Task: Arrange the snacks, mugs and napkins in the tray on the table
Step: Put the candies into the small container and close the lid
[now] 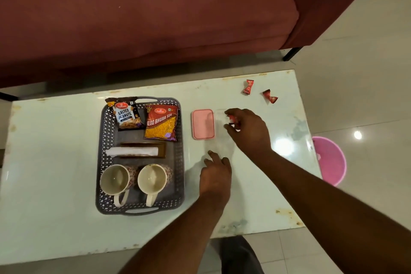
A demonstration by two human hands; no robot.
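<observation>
On the table the tray holding snack packets, mugs and napkins lies just left of the loose-fingered left hand, farther from the right hand, which pinches a red candy

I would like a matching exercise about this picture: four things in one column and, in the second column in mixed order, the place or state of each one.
Column A
1. salted peanuts packet
2. mugs
3. pink lid
4. right hand

Column B
a. lies on the table, just right of the tray
b. pinches a red candy
c. far left corner of the tray
d. near end of the tray, handles toward the person

Pairs: 1-c, 2-d, 3-a, 4-b
</observation>
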